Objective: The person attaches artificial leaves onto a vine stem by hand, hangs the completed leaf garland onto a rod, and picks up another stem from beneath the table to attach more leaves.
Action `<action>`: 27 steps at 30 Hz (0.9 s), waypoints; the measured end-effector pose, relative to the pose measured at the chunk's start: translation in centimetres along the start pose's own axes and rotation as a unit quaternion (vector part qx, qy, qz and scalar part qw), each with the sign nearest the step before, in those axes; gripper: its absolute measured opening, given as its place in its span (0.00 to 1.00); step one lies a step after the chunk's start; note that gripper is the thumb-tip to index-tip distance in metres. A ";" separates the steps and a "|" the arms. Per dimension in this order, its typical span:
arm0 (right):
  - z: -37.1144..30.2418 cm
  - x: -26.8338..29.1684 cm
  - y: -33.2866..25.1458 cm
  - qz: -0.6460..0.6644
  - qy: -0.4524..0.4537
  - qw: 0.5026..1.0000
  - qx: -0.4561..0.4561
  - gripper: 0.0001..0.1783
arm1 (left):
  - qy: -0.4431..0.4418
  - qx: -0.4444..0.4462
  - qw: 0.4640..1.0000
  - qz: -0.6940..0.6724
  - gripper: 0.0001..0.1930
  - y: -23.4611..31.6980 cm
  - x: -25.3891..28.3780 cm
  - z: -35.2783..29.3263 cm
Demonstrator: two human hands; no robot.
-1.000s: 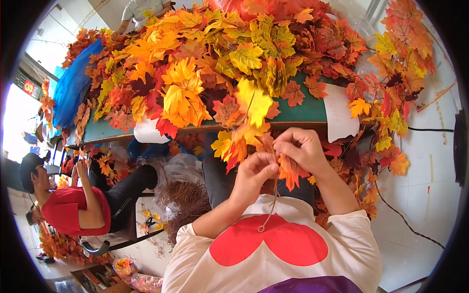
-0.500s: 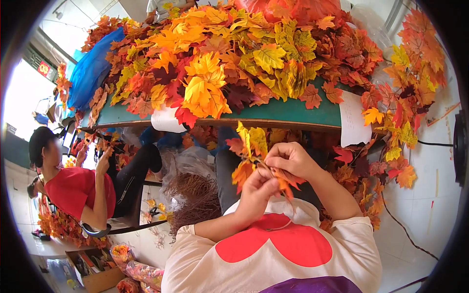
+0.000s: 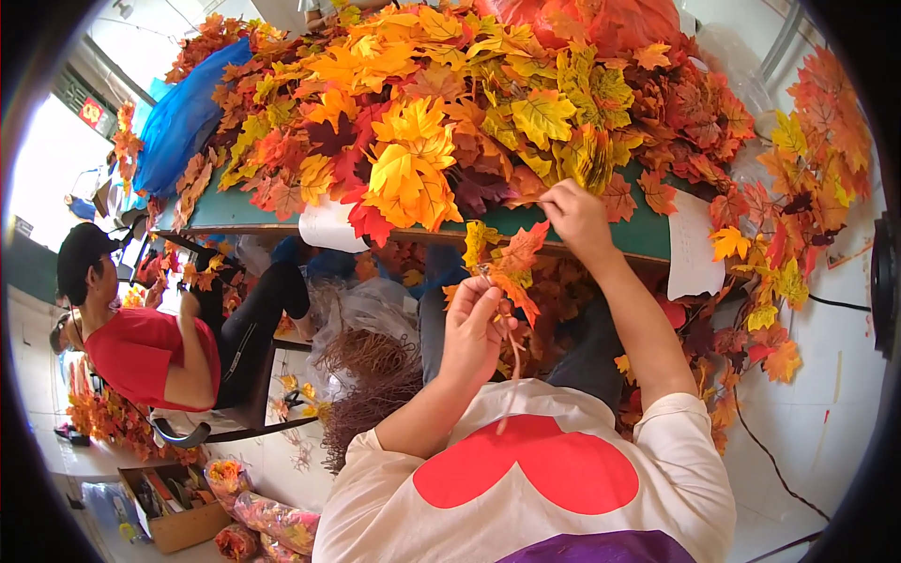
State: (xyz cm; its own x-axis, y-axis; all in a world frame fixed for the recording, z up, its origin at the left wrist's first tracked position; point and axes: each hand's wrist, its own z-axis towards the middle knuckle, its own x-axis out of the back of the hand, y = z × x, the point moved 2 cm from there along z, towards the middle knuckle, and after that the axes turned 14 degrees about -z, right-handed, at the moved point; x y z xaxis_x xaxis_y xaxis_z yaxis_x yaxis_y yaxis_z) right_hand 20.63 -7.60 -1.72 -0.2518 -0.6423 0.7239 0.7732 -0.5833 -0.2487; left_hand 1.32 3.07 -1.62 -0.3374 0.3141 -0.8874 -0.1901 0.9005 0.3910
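Below the table's front edge, my left hand point(image 3: 477, 324) is closed around the stem of a small sprig of artificial maple leaves point(image 3: 519, 255), orange with some yellow. Its thin pale stem point(image 3: 515, 361) trails down toward my shirt. My right hand point(image 3: 579, 218) is stretched to the table edge, thumb and fingers pinched at an orange-brown artificial maple leaf point(image 3: 526, 187) at the front of the heap. A large pile of loose leaves point(image 3: 413, 155) in yellow, orange, red and dark purple covers the green table point(image 3: 511, 221).
White papers point(image 3: 330, 228) hang over the table edge. A blue bag point(image 3: 183, 127) lies at the left, a red bag point(image 3: 601, 23) behind. Bundles of brown stems point(image 3: 371, 380) stand left of my legs. A seated co-worker in red point(image 3: 155, 352) is further left. Leaf garlands point(image 3: 774, 253) hang at right.
My right hand has left the sprig and moved up and away to the leaf heap. The sprig stays in my left hand, which has shifted slightly. The view has tilted a little.
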 end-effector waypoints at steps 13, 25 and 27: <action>-4.3 10.0 9.2 -0.264 -0.024 0.960 0.084 0.11 | 0.005 0.021 1.000 -0.013 0.05 -0.6 -0.3 2.6; -2.1 5.8 6.6 -0.241 -0.005 0.967 -0.086 0.09 | -0.006 0.055 0.998 -0.032 0.05 -1.6 -1.2 2.0; -2.2 5.3 7.2 -0.187 -0.004 0.976 -0.111 0.09 | -0.003 0.064 0.997 -0.044 0.05 -1.7 -1.3 1.8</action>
State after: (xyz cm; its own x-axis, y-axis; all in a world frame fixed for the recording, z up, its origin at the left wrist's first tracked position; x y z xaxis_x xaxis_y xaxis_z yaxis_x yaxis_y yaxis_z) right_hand 23.59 -16.29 -1.11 -0.4879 -0.3598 0.7952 0.4814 -0.8709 -0.0987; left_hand 3.76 1.68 -1.56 -0.3189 0.2346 -0.9183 -0.0998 0.9552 0.2787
